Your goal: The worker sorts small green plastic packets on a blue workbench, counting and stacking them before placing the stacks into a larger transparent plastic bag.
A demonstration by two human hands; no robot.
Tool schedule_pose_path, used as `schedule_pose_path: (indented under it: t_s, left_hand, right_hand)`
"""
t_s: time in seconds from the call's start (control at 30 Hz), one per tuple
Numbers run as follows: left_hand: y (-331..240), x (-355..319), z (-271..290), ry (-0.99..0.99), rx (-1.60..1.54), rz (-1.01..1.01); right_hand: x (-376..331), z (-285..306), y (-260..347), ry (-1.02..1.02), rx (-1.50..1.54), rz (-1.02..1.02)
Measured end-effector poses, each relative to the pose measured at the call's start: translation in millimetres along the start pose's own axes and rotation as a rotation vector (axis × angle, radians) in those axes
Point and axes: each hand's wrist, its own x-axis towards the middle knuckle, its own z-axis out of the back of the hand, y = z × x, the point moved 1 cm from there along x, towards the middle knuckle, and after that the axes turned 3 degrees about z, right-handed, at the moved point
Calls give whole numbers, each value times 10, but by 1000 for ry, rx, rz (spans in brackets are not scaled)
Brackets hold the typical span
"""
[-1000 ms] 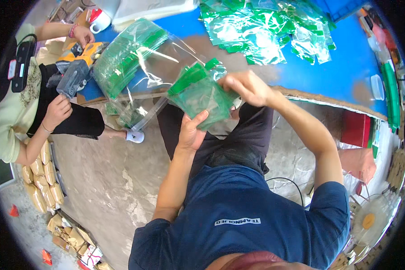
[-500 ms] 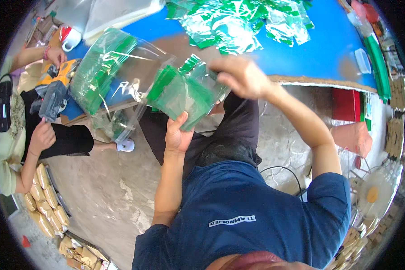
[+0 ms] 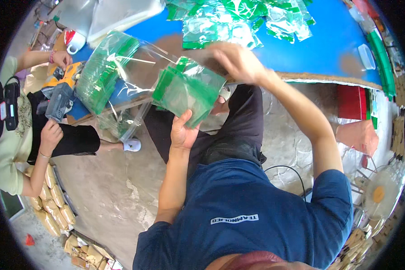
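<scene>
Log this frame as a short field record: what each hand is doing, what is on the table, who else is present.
left hand: left hand grips the stack of green-printed clear bags from below
right hand: right hand blurred, at the stack's top edge; grip unclear
table: blue tabletop carries a loose pile of green bags
beside stack: large clear sack of green bags
other person: seated at left, one hand on their lap
floor: bare concrete

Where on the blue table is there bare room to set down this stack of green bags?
Bare blue table lies right of the loose green bags pile, up to the clear container. Left is crowded: big clear bag of green bags. Left hand holds the stack.
</scene>
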Motion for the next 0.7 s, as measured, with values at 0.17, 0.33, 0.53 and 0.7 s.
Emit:
schedule_pose_path:
  t_s: [0.17, 0.33, 0.53, 0.7]
  left_hand:
    - [64, -36, 143, 36, 22, 56]
    - [-60, -284, 317, 98, -30, -15]
    - [-78, -217, 119, 38, -65, -61]
    - [66, -10, -4, 44, -198, -86]
  right_hand:
    - [628, -82, -706, 20, -619, 71]
    - [593, -286, 119, 277, -559, 136]
    - [246, -486, 176, -14, -419, 206]
    - [1, -292, 379, 149, -240, 164]
